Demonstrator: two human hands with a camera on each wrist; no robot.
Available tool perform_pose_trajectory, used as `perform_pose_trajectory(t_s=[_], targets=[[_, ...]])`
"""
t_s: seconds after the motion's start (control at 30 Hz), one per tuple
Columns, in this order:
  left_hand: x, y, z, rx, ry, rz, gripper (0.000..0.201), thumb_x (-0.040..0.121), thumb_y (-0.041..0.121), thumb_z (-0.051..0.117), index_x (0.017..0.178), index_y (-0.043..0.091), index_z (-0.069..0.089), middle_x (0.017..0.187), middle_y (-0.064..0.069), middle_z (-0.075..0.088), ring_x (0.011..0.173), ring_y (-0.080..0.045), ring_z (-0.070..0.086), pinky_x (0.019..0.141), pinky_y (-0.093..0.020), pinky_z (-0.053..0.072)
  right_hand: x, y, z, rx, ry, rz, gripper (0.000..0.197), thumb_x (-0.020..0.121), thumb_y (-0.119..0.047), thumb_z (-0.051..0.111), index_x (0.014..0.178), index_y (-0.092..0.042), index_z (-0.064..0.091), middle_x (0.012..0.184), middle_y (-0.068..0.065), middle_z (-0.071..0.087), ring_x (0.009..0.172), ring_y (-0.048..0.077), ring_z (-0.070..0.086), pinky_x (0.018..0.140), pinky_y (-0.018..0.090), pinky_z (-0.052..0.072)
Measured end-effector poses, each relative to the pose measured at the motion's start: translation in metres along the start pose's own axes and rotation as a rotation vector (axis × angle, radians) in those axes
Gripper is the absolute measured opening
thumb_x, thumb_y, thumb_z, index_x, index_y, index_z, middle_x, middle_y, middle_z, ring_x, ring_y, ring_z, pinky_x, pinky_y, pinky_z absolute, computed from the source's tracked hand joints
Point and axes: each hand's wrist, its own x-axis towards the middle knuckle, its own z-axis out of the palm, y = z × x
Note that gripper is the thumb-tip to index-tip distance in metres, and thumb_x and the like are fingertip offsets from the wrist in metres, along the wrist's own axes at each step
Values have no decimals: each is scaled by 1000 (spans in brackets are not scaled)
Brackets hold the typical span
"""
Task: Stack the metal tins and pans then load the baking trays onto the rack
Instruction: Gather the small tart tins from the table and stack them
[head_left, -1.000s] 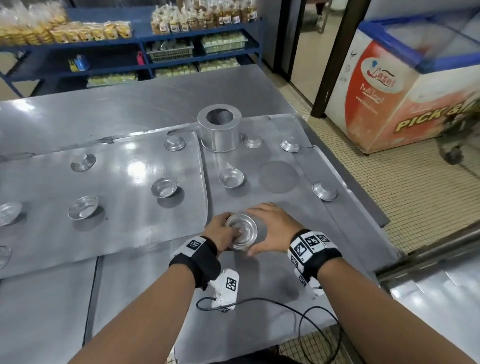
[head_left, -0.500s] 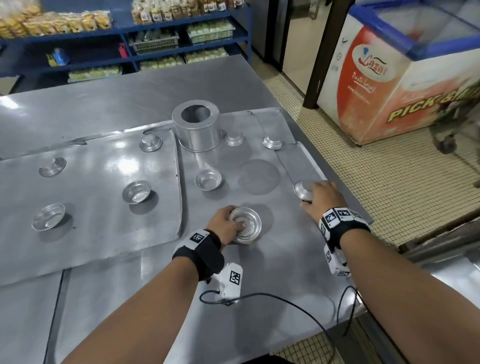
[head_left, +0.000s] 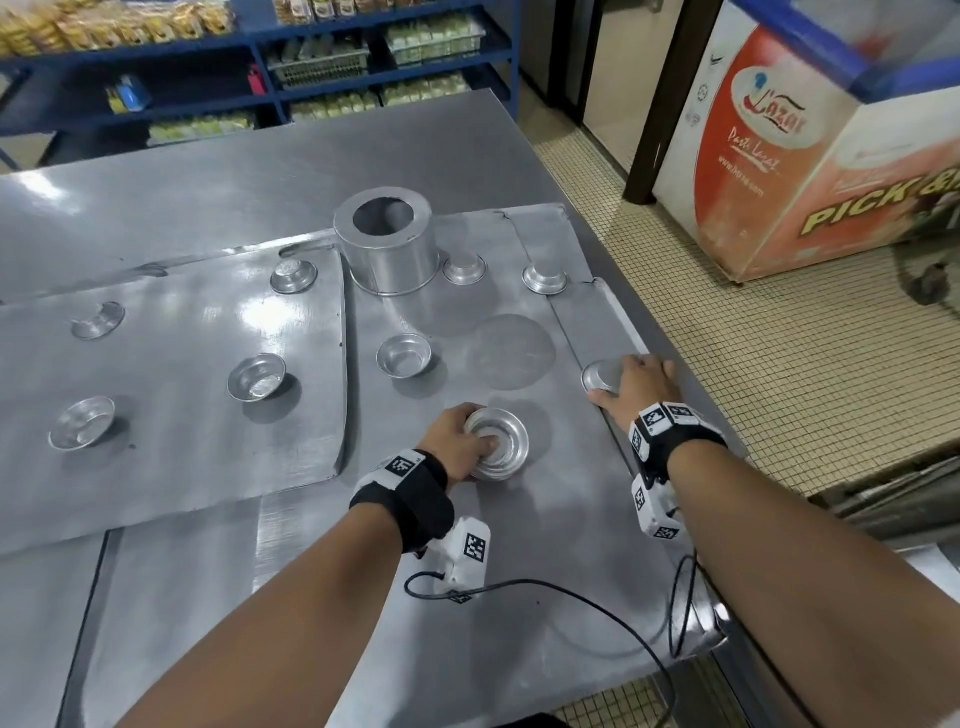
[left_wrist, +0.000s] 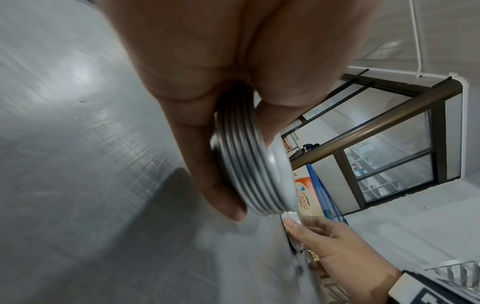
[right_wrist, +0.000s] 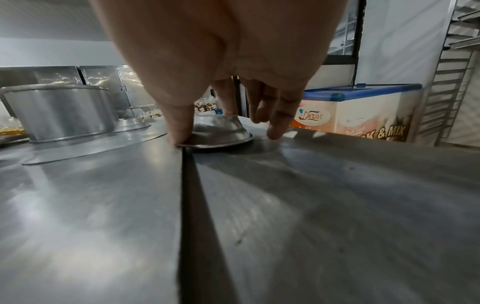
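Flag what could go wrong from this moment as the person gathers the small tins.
1. The upturned tin under the right hand sits by the baking tray's raised edge near the table side; a fumbled lift might send it to the floor.
2. The left hand grips a stack of nested tins only at the rims; it could slip or splay.
3. The wrist cable trails across the tray and may snag.

Shiny metal tins (brushed tabletop).
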Motion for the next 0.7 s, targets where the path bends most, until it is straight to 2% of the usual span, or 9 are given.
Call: perform_pose_trajectory(t_s=[0.13,0.23,0.37,0.5,0.6,0.7], targets=[[1,-1,0,18,-10,9,36,58,16,68,92,25,66,92,-11,70,98,-40,68,86,-63,53,-2,-3,-4,67,55,-40,66,76,-44,79,125,-9,52,126,12,56,118,33,42,95,43,44],[-2,4,1,15,-19,14,38,58,13,65,95,21,65,91,-11,68,95,-38,68,87,-62,53,-7,-10,-8,102,74,-52,64,74,-39,82,119,-6,51,122,15,57,115,35,45,97,43,42],[-5,4,-1,-25,-20,-1,36,56,13,66,91,24,65,94,-15,69,100,-42,67,86,-63,53,-28,-28,-15,208,120,-83,60,72,-32,83,115,-4,52,121,16,57,115,35,47,98,41,39],[-12,4,-5,-98,-28,-42,37,56,11,65,92,20,66,96,-21,68,99,-47,66,78,-67,54,-53,-51,-15,380,115,-169,64,67,-38,86,113,-17,47,118,6,55,110,28,53,91,40,49],[-22,7,-12,-187,-45,-99,36,59,11,66,96,12,66,95,-24,64,88,-45,66,71,-74,51,-76,-68,-17,486,123,-256,67,65,-42,86,117,-25,47,117,2,55,106,22,55,92,37,51],[-28,5,-23,-326,-40,-161,27,77,20,73,99,8,68,99,-23,62,88,-42,64,71,-75,49,-101,-83,-18,540,146,-358,66,64,-46,87,114,-25,48,110,-3,58,98,17,59,89,35,54]])
